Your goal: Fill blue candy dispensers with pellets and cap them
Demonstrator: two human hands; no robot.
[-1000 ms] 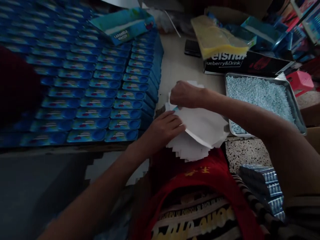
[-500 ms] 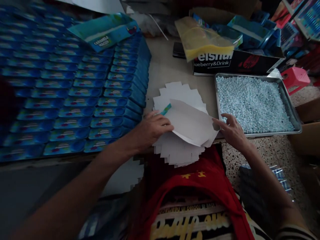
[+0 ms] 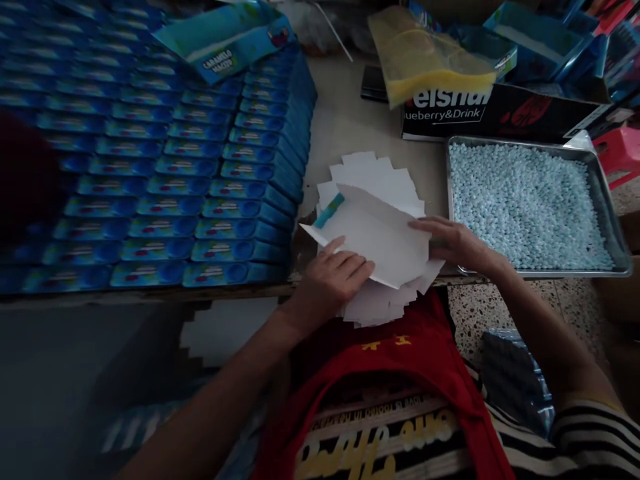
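A white card sheet [image 3: 385,233], partly bent up along its edges, with a blue-green printed flap at its left end, lies on a fanned stack of white sheets [image 3: 380,177]. The fingers of my left hand [image 3: 340,277] are stretched across the sheet's near left edge, resting on it. My right hand [image 3: 453,241] touches the sheet's right end with extended fingers; its thumb is partly hidden. Close to the right hand is a metal tray [image 3: 543,272] full of small pale blue pieces [image 3: 525,207].
Rows of stacked blue printed boxes [image 3: 225,210] fill the left of the table, with an open blue carton [image 3: 227,43] on top. Behind the tray stands a black box [image 3: 510,113] holding blue cartons and a yellow bag [image 3: 435,60]. A pink stool [image 3: 617,153] is at the right.
My left hand has moved from the sheet's left end to its near edge. My right hand's fingers have come further over the right end. The sheet's left and near edges are bent up more.
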